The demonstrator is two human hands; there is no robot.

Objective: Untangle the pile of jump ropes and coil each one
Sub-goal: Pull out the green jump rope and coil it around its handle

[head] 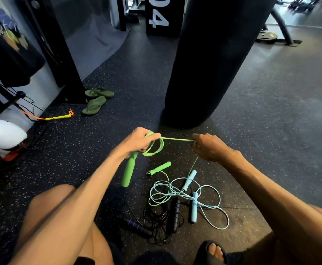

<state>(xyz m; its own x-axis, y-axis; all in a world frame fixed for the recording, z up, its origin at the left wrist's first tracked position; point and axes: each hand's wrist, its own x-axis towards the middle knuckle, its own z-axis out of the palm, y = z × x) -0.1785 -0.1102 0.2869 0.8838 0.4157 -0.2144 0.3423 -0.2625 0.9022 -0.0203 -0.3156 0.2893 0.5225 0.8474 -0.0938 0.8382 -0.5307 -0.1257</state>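
Observation:
My left hand [139, 139] grips a small coil of the green jump rope [155, 148], and one green handle [129, 170] hangs down below it. My right hand [208, 147] pinches the same green cord, which runs taut between the two hands. From my right hand the cord drops to the floor pile. The second green handle [160, 167] lies on the floor. Beneath it the light blue rope [211, 205] lies in loose loops with its two blue handles [194, 207]. A black rope [157, 217] with dark handles lies tangled beside it.
A black punching bag [211, 60] hangs just beyond my hands. Green sandals [97, 100] and a yellow-handled rope [58, 117] lie at the left by a black post. A white bag [2, 134] sits far left. My knees frame the pile on the speckled rubber floor.

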